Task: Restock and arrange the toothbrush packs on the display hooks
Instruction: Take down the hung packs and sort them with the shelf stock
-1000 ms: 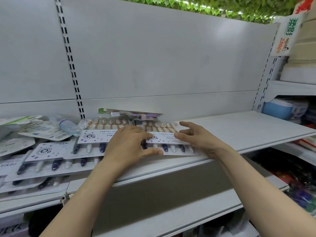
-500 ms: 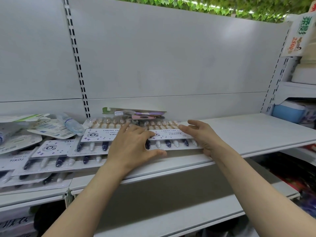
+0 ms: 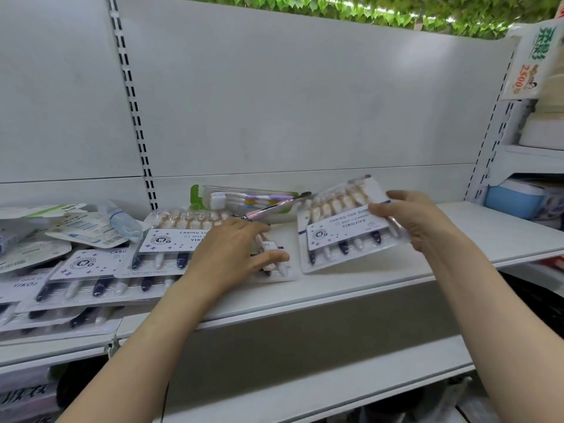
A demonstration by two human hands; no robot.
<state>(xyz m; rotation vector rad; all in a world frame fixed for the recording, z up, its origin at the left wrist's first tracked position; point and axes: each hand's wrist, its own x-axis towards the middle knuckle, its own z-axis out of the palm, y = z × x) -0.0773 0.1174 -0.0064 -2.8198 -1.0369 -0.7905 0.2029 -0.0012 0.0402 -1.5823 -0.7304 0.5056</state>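
Holding one toothbrush pack [image 3: 351, 227] by its right edge, the right hand [image 3: 418, 221] has fingers curled over the top and thumb beneath, clamped on the plastic so the pack tilts up with its lower left corner still near the shelf [image 3: 488, 236] — a grip that reads as peeling it away from the rest so it can be placed on its own. The left hand [image 3: 235, 254] lies flat, fingers spread and relaxed, pressing on the top pack of the pile [image 3: 171, 242]; the likely reason is to keep that pile from sliding along while its neighbour comes off. The remaining packs lie fanned and overlapping toward the left end of the shelf, labels up, more a loose heap than a display. Behind them, against the back panel [image 3: 305, 111], rests a different pack with coloured brushes [image 3: 253, 199], and some flat white pouches [image 3: 88, 230] sit at far left. No display hooks show in this single head view — only slotted uprights [image 3: 134, 117] — so where the lifted pack will hang cannot be told, and most of the arranging looks still to do.
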